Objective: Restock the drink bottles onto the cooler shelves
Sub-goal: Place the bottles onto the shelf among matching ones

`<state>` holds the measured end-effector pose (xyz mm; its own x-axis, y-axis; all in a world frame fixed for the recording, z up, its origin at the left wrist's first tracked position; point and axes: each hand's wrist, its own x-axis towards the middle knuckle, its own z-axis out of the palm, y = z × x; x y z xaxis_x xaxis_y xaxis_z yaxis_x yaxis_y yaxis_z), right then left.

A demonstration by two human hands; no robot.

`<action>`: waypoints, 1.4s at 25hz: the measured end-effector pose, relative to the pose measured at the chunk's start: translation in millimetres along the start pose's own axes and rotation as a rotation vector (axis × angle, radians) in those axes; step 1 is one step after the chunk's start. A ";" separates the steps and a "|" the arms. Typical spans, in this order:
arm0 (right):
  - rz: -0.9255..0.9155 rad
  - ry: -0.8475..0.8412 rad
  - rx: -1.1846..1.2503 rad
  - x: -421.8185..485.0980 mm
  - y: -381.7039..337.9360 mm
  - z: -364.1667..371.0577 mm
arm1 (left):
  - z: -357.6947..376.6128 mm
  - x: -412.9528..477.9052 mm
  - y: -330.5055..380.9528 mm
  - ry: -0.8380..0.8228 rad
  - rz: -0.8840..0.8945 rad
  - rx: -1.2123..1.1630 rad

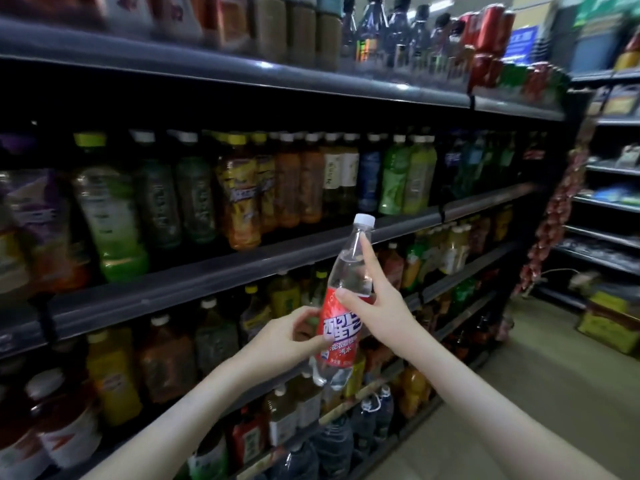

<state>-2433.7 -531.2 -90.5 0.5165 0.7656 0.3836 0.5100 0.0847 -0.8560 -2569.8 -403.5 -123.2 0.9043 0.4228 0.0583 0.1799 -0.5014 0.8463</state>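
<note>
I hold a clear soda bottle [346,299] with a white cap and a red label in front of the shelves, tilted slightly right. My left hand [294,332] grips its lower label from the left, thumb across the front. My right hand [377,299] holds the upper body from the right, thumb on the label's top edge and index finger stretched up along the neck. The shelves [242,265] behind it carry rows of upright drink bottles.
Several dark shelf tiers run from left to far right, packed with tea, juice and water bottles; cans [491,26] stand on the top tier. Large water jugs [332,448] sit at the bottom. The aisle floor [519,393] opens to the right, with boxes [613,320] beside another rack.
</note>
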 end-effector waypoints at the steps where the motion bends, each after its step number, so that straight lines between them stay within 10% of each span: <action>1: -0.005 0.016 -0.002 8.7 6.9 -17.4 | 10.5 16.0 6.4 -0.020 0.027 0.003; 20: -0.022 -0.170 -0.101 180.2 207.6 -375.1 | 272.5 358.9 153.4 0.261 0.059 -0.070; 26: -0.096 -0.007 0.005 250.6 280.5 -462.0 | 290.5 485.5 181.6 0.128 0.029 0.037; 35: -0.325 0.497 -0.041 412.8 353.7 -598.7 | 300.6 704.7 240.8 0.642 0.201 0.184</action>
<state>-1628.3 -567.0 -27.3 0.5844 0.3130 0.7487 0.7171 0.2327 -0.6570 -1772.8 -453.2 -37.5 0.5298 0.6426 0.5536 0.1473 -0.7125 0.6861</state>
